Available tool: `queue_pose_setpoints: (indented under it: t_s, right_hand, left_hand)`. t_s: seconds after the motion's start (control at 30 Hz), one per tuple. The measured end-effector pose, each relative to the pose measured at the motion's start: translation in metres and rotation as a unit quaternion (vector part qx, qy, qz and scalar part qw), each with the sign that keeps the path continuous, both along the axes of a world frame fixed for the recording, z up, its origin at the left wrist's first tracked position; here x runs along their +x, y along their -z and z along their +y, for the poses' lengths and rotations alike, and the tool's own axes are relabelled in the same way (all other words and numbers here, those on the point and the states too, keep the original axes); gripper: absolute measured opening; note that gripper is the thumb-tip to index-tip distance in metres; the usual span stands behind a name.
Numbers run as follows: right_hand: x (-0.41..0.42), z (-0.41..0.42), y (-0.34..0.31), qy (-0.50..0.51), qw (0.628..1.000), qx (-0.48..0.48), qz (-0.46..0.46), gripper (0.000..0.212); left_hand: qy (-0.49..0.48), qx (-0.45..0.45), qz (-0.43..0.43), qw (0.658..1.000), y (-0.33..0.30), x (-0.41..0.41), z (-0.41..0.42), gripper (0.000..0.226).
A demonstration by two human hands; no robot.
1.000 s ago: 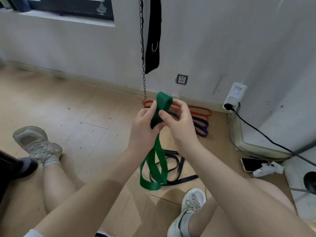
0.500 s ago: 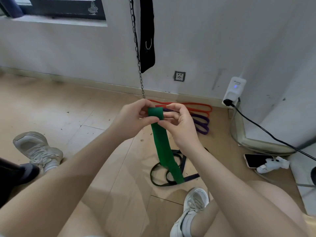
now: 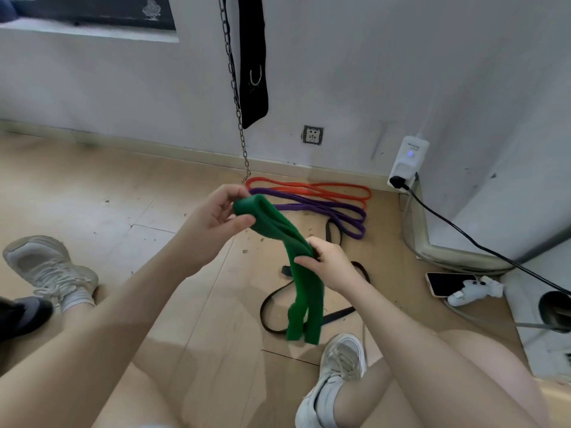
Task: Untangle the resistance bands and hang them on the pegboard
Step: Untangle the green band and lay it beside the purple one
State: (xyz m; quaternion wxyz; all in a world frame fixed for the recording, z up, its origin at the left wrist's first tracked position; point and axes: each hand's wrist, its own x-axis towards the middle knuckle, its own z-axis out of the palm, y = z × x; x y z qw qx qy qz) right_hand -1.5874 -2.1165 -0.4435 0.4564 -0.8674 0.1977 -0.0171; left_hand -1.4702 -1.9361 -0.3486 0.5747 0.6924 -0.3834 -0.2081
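I'm holding the green band (image 3: 279, 230) up off the floor (image 3: 123, 196) in both hands. My left hand (image 3: 216, 217) is pinching the folded top end between thumb and fingers; my right hand (image 3: 327, 264) is gripping it lower down, fingers curled around the doubled strap. The band is running diagonally, upper left to lower right, then dangling straight down below my right hand. I'm judging the right hand as the one placed to slide along that length. The red band (image 3: 309, 188), purple band (image 3: 324, 211) and black band (image 3: 272, 307) are lying on the floor beyond.
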Motion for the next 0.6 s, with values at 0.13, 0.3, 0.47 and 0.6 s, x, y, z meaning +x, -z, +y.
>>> queue_pose_setpoints:
  t_s: [0.13,0.3,0.47,0.6]
  right_hand:
    - [0.003,-0.011,-0.003,0.022,0.992,-0.120,0.027,0.016]
    - [0.011,-0.021,-0.013,-0.049,0.980,-0.181,0.068,0.019]
    - [0.015,-0.037,-0.018,-0.082,0.971,-0.210,0.075,0.025]
    - [0.020,-0.067,-0.018,-0.081,0.971,-0.203,0.093,0.027]
  left_hand:
    - [0.027,0.179,-0.119,0.976,0.025,0.024,0.027,0.056]
    - [0.120,0.387,-0.294,0.866,0.036,0.013,0.008,0.102]
    - [0.046,0.377,-0.407,0.831,0.063,-0.018,-0.065,0.101]
    - [0.041,0.404,-0.357,0.841,0.085,-0.025,-0.114,0.064]
